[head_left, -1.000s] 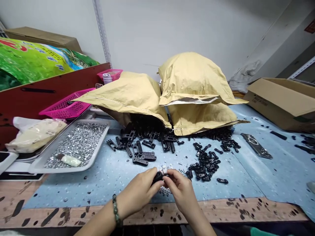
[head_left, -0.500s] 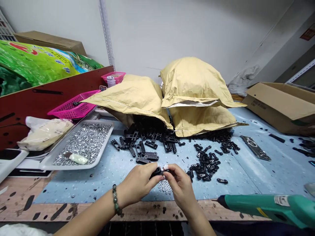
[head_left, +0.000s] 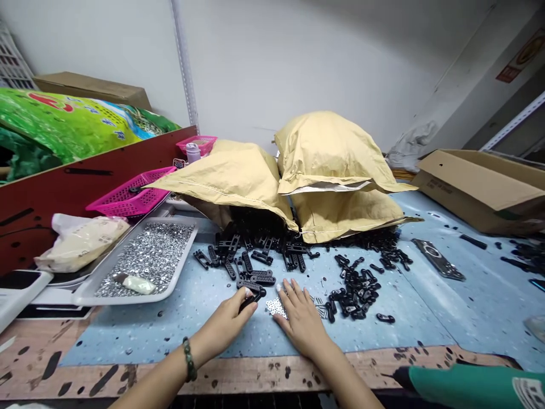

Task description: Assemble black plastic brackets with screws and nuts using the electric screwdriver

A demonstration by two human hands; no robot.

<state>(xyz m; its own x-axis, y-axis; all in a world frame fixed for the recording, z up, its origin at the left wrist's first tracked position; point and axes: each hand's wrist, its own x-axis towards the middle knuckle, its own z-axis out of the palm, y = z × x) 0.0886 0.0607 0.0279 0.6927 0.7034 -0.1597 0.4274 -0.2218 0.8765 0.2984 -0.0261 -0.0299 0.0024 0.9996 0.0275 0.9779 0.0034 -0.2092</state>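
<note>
Nearest, well right of the small pile of silver metal nuts, is a green power screwdriver. The hands have parted: left of the pile, the left hand alone clamps its fingers on a slim black plastic part, freeing the right hand, palm down, fingers spread, at the pile's right edge. Beyond the pile are yellow paper sacks.

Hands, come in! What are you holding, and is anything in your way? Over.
Left hand gripping black part. Right hand spread palm-down beside small silver nuts. Loose screws on its other side; nothing seen blocking either hand.
</note>
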